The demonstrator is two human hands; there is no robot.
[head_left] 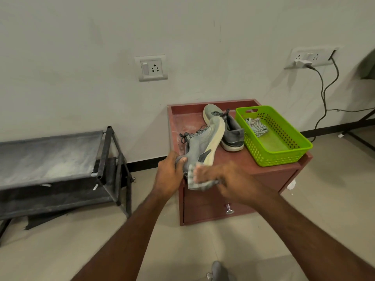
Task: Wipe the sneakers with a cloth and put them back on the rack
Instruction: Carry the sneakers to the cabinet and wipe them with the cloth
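Note:
My left hand grips the heel of a grey sneaker, tilted on its side with its pale sole facing right, above the front of a red-brown cabinet. My right hand, blurred, holds a grey-white cloth against the sneaker's heel. The second grey sneaker stands upright on the cabinet top behind the first. The dark shoe rack stands on the floor to the left, its dusty top shelf bare.
A green plastic basket with another striped cloth inside sits on the cabinet's right side. Wall sockets and hanging cables are at the back right. A grey shoe toe shows at the bottom edge.

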